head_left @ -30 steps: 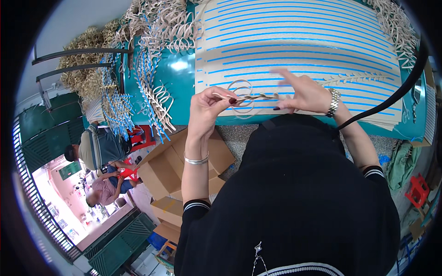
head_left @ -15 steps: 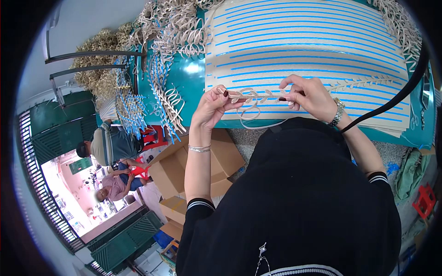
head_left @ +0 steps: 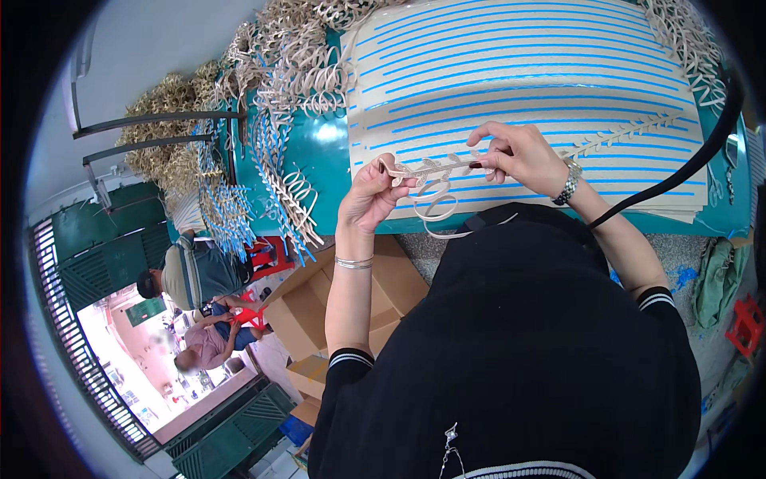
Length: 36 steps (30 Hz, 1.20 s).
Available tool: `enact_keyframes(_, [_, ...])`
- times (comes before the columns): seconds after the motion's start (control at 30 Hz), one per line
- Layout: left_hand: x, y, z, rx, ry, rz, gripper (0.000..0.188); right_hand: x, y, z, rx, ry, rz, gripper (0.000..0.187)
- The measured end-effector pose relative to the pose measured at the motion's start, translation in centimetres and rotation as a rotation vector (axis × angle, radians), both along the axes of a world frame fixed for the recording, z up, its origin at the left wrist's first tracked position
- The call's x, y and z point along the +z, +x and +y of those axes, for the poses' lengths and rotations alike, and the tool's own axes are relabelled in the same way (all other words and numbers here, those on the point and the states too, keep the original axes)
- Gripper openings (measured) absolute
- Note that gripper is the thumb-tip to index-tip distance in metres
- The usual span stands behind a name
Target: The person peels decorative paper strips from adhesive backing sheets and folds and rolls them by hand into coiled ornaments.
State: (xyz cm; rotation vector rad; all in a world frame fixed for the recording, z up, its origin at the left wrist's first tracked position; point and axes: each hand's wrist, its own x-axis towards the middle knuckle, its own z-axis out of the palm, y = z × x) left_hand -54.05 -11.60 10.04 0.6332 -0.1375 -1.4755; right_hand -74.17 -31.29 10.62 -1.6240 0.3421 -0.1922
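Observation:
A beige leaf-shaped trim [head_left: 618,140] stretches between my hands and runs on to the right over the striped sheets. My left hand [head_left: 369,193] pinches its left end between thumb and fingertips. My right hand [head_left: 523,160], with a watch at the wrist, holds the trim's stem between thumb and finger, its forefinger raised and bent. Below the trim, between the hands, a narrow beige strip [head_left: 437,214] hangs in loose coils and trails toward my black top.
Pale sheets with blue stripes [head_left: 511,68] cover much of the green table [head_left: 319,148]. Curly beige trims [head_left: 303,72] heap at the back left, others with blue parts [head_left: 279,160] beside them. An open cardboard box [head_left: 375,275] stands below the table. Two people [head_left: 209,267] sit farther left.
My right hand has shifted slightly left along the trim, closer to my left hand. The trim now slants up more to the right, and the hanging coils have moved a little.

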Motion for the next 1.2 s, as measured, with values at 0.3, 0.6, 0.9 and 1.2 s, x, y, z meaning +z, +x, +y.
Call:
enact_keyframes(0.3, [-1.8, -0.3, -0.4, 0.007, -0.164, 0.364, 0.018, -1.4, 1.6, -0.1, 0.110, 0.274, -0.028, 0.024])
enact_keyframes(0.6, [-1.5, -0.3, -0.4, 0.129, -0.038, 0.296, 0.016, -0.2, 0.4, -0.9, 0.131, 0.265, -0.008, 0.027])
enact_keyframes(0.9, [-0.5, -1.5, -1.4, 0.025, -0.207, 0.330, 0.019, -0.1, 0.6, -0.6, 0.141, 0.299, -0.041, 0.028])
enact_keyframes(1.2, [0.1, -2.1, -1.7, 0.008, -0.223, 0.317, 0.022, -0.3, 1.0, -0.5, 0.164, 0.272, -0.095, 0.025])
